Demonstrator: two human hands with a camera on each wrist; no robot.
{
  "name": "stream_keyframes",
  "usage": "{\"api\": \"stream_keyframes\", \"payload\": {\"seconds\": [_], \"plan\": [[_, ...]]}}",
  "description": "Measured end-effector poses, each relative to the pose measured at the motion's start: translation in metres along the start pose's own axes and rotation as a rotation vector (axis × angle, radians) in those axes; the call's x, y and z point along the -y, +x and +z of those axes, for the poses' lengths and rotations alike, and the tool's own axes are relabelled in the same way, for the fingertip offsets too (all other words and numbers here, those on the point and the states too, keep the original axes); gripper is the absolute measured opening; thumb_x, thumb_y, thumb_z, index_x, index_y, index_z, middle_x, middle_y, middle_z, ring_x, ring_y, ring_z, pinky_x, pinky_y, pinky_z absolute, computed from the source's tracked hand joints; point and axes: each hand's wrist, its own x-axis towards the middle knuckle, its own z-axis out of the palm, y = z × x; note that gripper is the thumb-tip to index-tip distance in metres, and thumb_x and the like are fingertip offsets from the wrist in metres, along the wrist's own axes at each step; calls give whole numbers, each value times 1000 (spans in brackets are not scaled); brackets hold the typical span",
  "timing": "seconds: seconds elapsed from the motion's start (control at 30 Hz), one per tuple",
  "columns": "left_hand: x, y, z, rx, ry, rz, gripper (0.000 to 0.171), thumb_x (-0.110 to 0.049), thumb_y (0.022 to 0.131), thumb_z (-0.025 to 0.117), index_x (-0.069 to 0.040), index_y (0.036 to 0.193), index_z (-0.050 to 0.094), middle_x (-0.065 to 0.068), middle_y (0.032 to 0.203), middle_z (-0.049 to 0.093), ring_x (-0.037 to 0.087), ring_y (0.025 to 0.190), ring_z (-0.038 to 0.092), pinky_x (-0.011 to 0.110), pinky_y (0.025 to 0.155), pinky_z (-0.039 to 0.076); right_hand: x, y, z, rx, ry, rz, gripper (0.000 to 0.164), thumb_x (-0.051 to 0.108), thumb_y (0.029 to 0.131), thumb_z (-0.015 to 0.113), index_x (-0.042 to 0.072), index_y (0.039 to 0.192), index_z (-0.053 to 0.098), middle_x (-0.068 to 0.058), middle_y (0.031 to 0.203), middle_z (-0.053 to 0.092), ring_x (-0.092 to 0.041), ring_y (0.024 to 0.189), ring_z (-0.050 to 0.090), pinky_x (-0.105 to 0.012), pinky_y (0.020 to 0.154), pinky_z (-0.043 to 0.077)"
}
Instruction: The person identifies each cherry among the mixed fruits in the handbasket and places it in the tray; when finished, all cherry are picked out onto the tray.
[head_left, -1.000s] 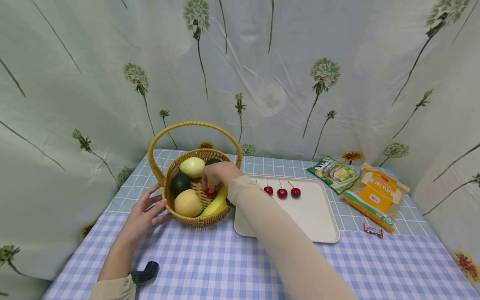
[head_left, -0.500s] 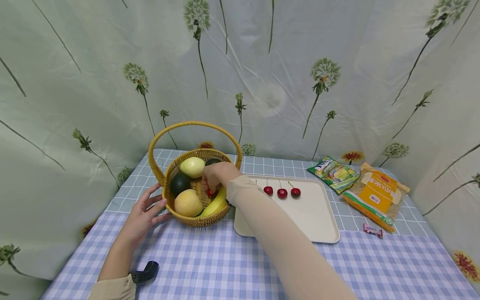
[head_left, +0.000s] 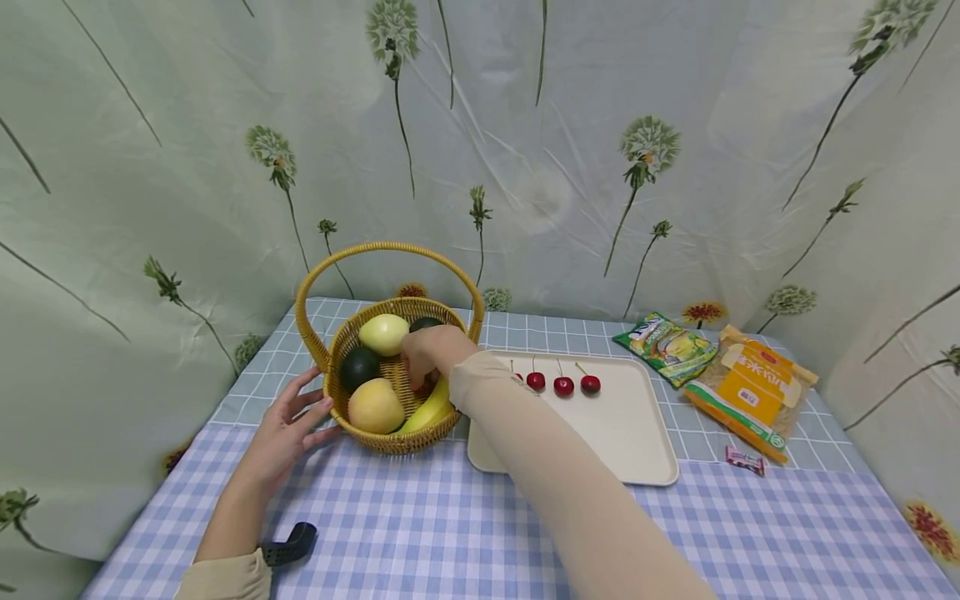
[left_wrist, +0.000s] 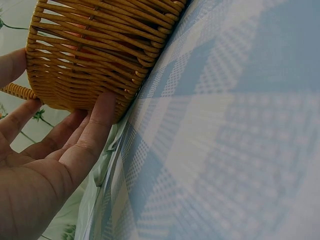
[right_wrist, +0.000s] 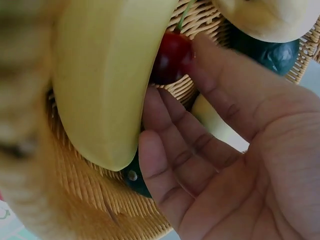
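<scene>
My right hand (head_left: 435, 354) reaches down into a yellow wicker basket (head_left: 395, 446). In the right wrist view its bent thumb and fingertips hold a dark red cherry (right_wrist: 171, 59), green stem upward, close beside a banana (right_wrist: 102, 85). Around it in the basket lie a pale yellow-green fruit (head_left: 385, 335), a round yellowish fruit (head_left: 377, 407) and two dark green ones, one of them (head_left: 360, 370) at the left. My left hand (head_left: 285, 433) touches the basket's outer left side, its fingers spread and nearly straight (left_wrist: 97, 120).
Right of the basket lies a cream tray (head_left: 630, 450); several stemmed cherries (head_left: 563, 386) sit on it, one partly behind my right sleeve. Farther right are a green packet (head_left: 667, 348), an orange-and-clear bag (head_left: 753, 387) and a small pink wrapped sweet (head_left: 745, 460). The basket's tall handle (head_left: 386, 247) arches above.
My right hand has shifted slightly left inside the basket, and the cherry at its fingertips shows darker now. The left hand and the basket have stayed in place.
</scene>
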Motion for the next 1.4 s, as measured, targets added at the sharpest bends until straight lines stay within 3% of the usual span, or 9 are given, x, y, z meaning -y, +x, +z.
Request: {"api": "stream_keyframes", "payload": {"seconds": [0.23, 0.77, 1.0, 1.07, 1.27, 1.4], "plan": [[-2, 0, 0, 4, -8, 6, 73, -25, 112, 59, -17, 172, 19, 26, 159, 31, -5, 113, 62, 28, 93, 65, 1, -3, -1, 20, 12, -31, 22, 0, 98, 72, 18, 108, 78, 8, 96, 64, -12, 91, 53, -23, 68, 46], [-2, 0, 1, -5, 0, -7, 73, -26, 112, 60, -17, 172, 19, 26, 161, 30, -6, 112, 61, 28, 93, 65, 2, -3, 0, 86, -10, -47, 21, 11, 102, 73, 11, 123, 75, 8, 94, 61, -10, 86, 52, -20, 68, 44], [-1, 0, 1, -11, 4, -11, 73, -27, 112, 61, -18, 172, 21, 25, 161, 31, -5, 112, 61, 27, 92, 65, 4, -2, 0, 92, -9, -66, 1, 15, 104, 72, 15, 104, 72, 6, 94, 63, -12, 85, 54, -20, 64, 44], [-1, 0, 1, -14, 4, -14, 74, -27, 111, 61, -19, 172, 21, 25, 162, 31, -5, 111, 61, 28, 92, 65, 4, -2, -1, 95, 0, -65, 2, 16, 104, 71, 15, 102, 71, 6, 95, 62, -13, 88, 56, -20, 65, 45], [0, 1, 0, -10, -13, -10, 73, -26, 112, 61, -18, 172, 21, 25, 160, 31, -5, 111, 63, 28, 92, 65, 5, -5, -3, 101, 12, -64, 13, 17, 106, 68, 15, 116, 76, 9, 103, 65, -22, 116, 67, -18, 69, 49], [0, 1, 0, -4, -15, -10, 73, -25, 112, 61, -18, 172, 20, 25, 161, 31, -5, 111, 63, 29, 92, 65, 5, -6, -3, 97, 16, -66, 13, 19, 106, 69, 14, 114, 77, 7, 103, 67, -23, 117, 68, -18, 68, 49]]}}
